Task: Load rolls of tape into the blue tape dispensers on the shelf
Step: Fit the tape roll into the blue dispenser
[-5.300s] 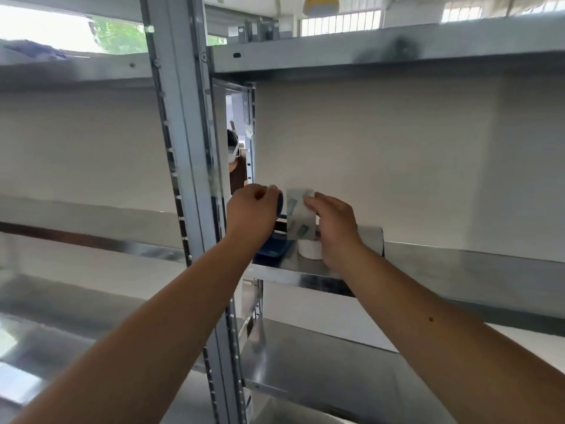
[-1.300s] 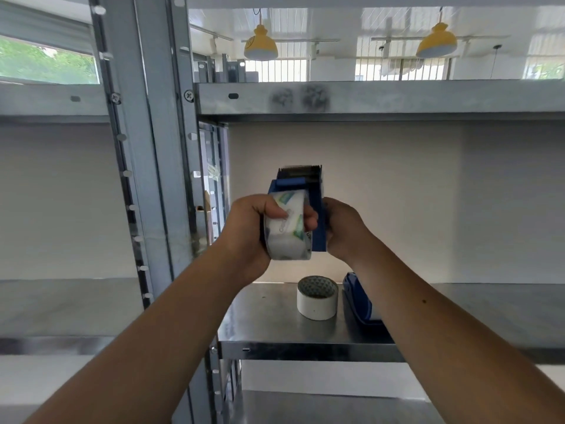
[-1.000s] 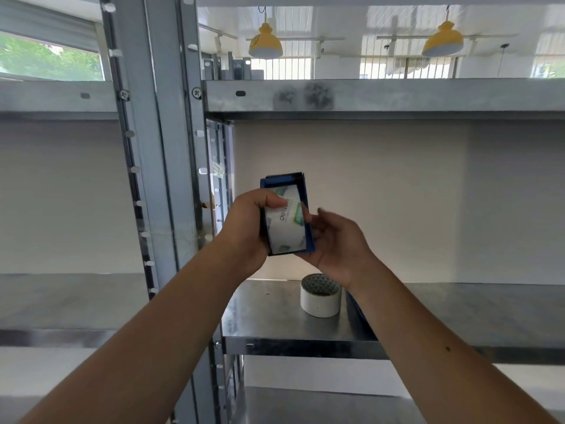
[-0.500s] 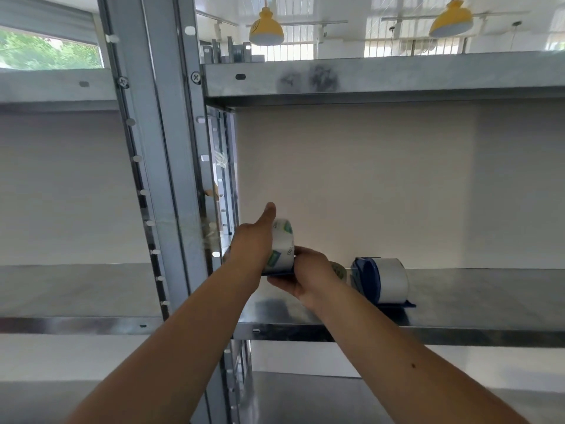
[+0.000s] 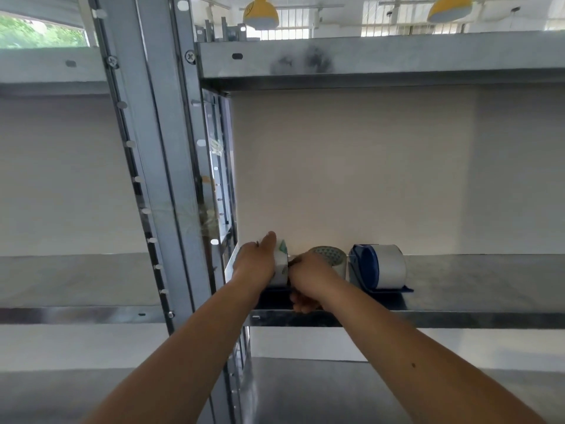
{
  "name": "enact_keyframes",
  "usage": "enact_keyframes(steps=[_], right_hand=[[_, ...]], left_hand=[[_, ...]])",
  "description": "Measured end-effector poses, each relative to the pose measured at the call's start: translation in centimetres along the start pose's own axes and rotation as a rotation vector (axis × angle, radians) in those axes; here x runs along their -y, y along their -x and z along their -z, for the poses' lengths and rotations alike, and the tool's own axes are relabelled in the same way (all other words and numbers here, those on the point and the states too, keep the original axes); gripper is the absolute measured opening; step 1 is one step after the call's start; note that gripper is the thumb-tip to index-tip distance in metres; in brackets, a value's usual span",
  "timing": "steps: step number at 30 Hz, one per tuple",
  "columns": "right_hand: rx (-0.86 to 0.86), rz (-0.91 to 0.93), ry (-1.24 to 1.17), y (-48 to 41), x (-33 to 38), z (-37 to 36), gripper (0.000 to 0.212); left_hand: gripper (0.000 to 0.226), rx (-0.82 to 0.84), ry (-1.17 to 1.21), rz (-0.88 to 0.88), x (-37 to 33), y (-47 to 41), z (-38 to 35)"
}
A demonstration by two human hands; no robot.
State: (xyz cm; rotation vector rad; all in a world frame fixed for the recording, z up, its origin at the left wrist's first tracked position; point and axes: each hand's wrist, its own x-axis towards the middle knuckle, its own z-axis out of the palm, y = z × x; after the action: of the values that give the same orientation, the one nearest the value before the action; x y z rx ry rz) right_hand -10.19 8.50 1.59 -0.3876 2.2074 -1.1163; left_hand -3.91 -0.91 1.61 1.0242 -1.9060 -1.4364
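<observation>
The left hand wraps a grip over a printed roll of tape seated in a dark blue dispenser on the metal shelf. The right hand clasps the dispenser's other side, fingers curled at the shelf's front edge. Just right of it sits a loose white roll, then a second blue dispenser, loaded.

Grey metal shelving against a beige wall, yellow pendant lamps above.
</observation>
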Motion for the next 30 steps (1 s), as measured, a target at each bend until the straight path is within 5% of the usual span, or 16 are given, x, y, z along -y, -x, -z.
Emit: enact_keyframes(steps=[6, 23, 30], right_hand=[[-0.194, 0.378, 0.113, 2.9, -1.3, 1.2, 0.029], [-0.293, 0.543, -0.228, 5.2, -1.9, 5.3, 0.029], [-0.31, 0.615, -0.273, 5.5, -2.6, 6.5, 0.023]], left_hand=[[0.051, -0.005, -0.102, -0.121, 0.7, 0.8, 0.4], [0.055, -0.133, 0.02, -0.153, 0.7, 3.0, -0.3], [0.095, -0.096, -0.048, -0.226, 0.6, 3.2, -0.8]])
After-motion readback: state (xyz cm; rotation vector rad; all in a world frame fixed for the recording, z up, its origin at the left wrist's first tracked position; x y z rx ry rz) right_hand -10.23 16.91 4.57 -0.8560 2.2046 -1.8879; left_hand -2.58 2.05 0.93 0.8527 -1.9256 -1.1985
